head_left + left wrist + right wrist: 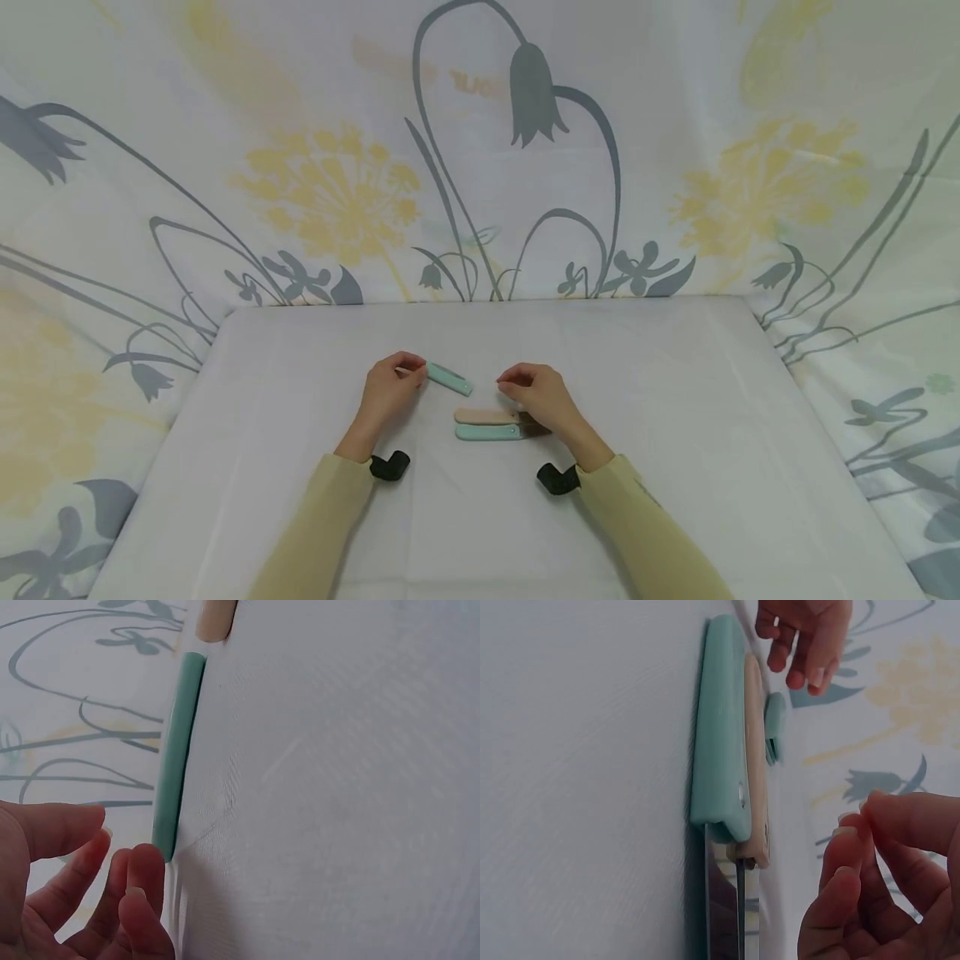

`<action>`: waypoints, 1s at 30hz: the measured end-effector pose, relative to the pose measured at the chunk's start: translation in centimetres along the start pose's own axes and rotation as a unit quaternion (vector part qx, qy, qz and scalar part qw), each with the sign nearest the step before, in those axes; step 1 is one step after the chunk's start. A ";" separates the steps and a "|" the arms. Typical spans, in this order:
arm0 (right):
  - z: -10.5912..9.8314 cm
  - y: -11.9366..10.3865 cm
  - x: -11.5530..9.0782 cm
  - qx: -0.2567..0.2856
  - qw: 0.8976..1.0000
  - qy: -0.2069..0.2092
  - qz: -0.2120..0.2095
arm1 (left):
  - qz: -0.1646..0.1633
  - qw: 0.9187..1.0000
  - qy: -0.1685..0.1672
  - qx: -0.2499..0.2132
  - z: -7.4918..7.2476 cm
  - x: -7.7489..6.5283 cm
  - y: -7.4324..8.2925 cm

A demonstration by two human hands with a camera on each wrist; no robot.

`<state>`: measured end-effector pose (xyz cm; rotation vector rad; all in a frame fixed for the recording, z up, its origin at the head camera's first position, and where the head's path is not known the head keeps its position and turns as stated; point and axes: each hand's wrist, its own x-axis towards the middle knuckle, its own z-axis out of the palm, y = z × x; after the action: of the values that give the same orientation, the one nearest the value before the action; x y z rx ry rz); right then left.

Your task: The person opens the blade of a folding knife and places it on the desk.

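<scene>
A mint-green folding knife [448, 378], folded, lies slanted on the white table. My left hand [393, 383] is at its left end; in the left wrist view the loosely bent fingertips are close by the mint handle [178, 757], with nothing pinched between them. Nearer to me lie two knives side by side with their blades out, one with a beige handle [483, 416] and one with a mint handle [487, 432]. Over their blades hovers my right hand [542, 398], its thumb tip meeting the forefinger, nothing visible between. That hand partly hides the blades [724, 900] in the head view.
The white cloth-covered table [652, 358] runs back to a flower-printed curtain [480, 167], which also rises at both sides. A black wrist strap piece [390, 466] sits on my left wrist, with another [558, 479] on the right.
</scene>
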<state>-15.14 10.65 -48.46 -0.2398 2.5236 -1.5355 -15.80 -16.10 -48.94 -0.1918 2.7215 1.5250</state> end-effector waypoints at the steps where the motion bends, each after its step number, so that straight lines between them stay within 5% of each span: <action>1: 0.2 -0.1 0.3 0.001 1.000 0.001 0.000 | 0.001 1.000 0.004 0.007 0.0 0.1 0.0; 12: 2.6 -0.9 3.2 -0.021 0.999 -0.009 0.033 | -0.001 0.998 0.001 0.070 0.1 1.0 0.5; 30: 3.4 -1.5 3.4 -0.088 0.995 -0.024 0.046 | -0.021 0.997 -0.013 0.077 0.2 0.8 0.9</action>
<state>-17.55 6.24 -48.87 -0.1779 2.5935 -1.2609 -16.66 -15.51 -48.38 -0.2216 2.7799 1.2901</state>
